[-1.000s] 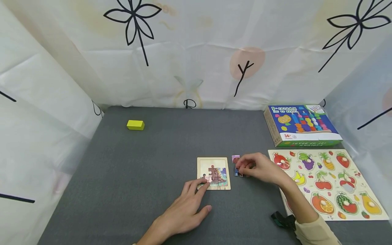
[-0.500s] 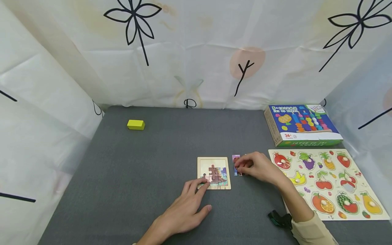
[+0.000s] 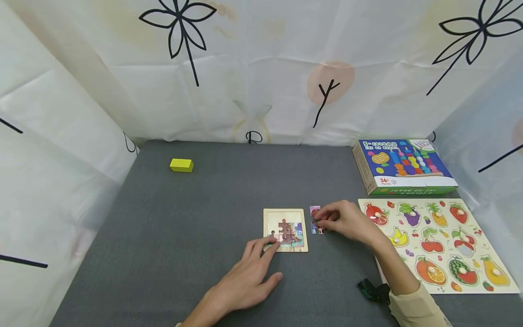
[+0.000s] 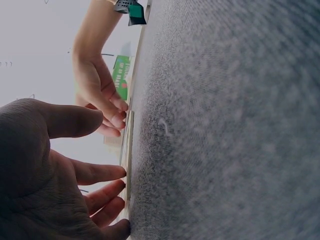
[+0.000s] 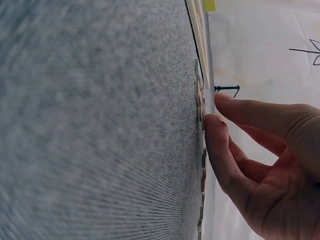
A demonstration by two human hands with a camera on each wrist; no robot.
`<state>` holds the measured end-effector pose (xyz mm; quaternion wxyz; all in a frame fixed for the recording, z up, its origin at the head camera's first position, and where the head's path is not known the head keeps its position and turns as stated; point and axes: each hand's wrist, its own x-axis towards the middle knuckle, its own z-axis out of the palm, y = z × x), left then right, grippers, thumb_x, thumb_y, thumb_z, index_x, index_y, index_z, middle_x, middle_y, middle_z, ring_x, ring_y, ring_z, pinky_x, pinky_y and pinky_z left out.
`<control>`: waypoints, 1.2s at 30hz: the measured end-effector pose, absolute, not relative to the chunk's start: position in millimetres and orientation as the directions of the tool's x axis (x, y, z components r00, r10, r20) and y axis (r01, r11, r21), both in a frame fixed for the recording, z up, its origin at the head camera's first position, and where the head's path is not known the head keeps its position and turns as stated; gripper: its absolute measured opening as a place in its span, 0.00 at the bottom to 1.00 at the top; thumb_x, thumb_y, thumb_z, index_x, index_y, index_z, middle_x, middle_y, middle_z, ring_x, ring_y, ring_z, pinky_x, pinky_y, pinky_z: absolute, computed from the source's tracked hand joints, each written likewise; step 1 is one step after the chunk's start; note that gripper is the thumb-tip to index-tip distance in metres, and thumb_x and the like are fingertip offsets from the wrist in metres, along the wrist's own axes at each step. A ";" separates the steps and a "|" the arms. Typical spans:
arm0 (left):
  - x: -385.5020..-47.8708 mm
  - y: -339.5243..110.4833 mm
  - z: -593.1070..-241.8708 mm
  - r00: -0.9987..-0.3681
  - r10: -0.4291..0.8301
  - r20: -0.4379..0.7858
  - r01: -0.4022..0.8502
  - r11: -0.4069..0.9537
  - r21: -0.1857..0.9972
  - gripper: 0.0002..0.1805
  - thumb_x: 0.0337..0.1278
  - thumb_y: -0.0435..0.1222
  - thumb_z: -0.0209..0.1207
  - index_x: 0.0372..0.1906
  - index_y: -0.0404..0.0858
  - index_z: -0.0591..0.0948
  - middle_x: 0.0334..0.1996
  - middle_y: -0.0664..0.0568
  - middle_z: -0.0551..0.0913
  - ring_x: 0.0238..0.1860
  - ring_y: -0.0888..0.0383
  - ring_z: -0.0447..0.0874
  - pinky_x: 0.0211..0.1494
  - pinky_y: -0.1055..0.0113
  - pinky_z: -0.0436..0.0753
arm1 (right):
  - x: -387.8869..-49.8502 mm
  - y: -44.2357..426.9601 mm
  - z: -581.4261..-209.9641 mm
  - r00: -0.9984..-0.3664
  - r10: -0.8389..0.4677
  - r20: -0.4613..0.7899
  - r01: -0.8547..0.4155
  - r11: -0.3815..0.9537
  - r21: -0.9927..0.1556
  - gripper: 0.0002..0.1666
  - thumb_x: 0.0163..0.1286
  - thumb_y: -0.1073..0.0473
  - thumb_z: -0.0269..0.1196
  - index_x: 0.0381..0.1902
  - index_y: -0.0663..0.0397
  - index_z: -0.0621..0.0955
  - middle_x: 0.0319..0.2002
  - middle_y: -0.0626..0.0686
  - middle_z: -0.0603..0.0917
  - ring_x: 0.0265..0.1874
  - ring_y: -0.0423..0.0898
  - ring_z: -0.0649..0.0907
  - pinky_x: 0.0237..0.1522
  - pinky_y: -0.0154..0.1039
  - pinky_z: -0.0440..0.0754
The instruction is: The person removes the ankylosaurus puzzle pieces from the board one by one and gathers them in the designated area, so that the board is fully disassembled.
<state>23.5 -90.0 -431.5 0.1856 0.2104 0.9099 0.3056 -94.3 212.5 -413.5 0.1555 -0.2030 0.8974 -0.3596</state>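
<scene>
In the head view a square wooden puzzle tray [image 3: 284,213] lies on the grey table, with joined pieces [image 3: 288,233] in its middle and right part. My left hand [image 3: 243,278] rests fingertips on the tray's lower left corner, fingers spread. Just right of the tray, small puzzle pieces [image 3: 313,229] lie on the table, partly hidden under my right hand [image 3: 345,221]. In the right wrist view the thumb and a finger of that hand [image 5: 265,150] are slightly apart at flat pieces [image 5: 199,110], with nothing visible gripped between them.
A fruit board [image 3: 414,245] lies to the right, with a blue and green toy box [image 3: 404,165] behind it. At the back left stands a yellow block [image 3: 181,165]. White patterned cloth [image 3: 245,91] hangs behind the table.
My right hand has shifted slightly left and up over the pieces, uncovering some of the lower ones. My left hand has stayed on the tray.
</scene>
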 end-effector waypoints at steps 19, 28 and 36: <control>22.0 -89.1 -432.4 -0.843 0.489 -0.225 0.261 0.737 0.623 0.35 0.79 0.50 0.59 0.83 0.42 0.68 0.83 0.53 0.62 0.81 0.48 0.58 0.77 0.43 0.77 | -96.2 201.4 -416.0 -0.815 -0.566 -0.122 -0.238 0.520 -0.821 0.10 0.73 0.63 0.72 0.49 0.61 0.91 0.37 0.53 0.92 0.31 0.38 0.86 0.35 0.30 0.83; 24.1 -87.0 -431.0 -0.847 0.486 -0.217 0.290 0.764 0.577 0.37 0.79 0.51 0.59 0.84 0.43 0.67 0.83 0.52 0.63 0.80 0.49 0.61 0.72 0.46 0.81 | -101.5 183.4 -419.8 -0.776 -0.621 -0.113 -0.231 0.446 -0.865 0.10 0.74 0.64 0.71 0.49 0.62 0.90 0.37 0.58 0.93 0.29 0.39 0.87 0.33 0.32 0.86; 25.6 -84.3 -429.3 -0.853 0.493 -0.169 0.338 0.771 0.540 0.36 0.79 0.51 0.59 0.83 0.41 0.68 0.83 0.51 0.64 0.80 0.50 0.64 0.78 0.48 0.76 | -107.7 166.1 -425.0 -0.745 -0.658 -0.114 -0.252 0.436 -0.864 0.10 0.73 0.64 0.72 0.49 0.63 0.90 0.40 0.58 0.93 0.32 0.37 0.86 0.38 0.30 0.85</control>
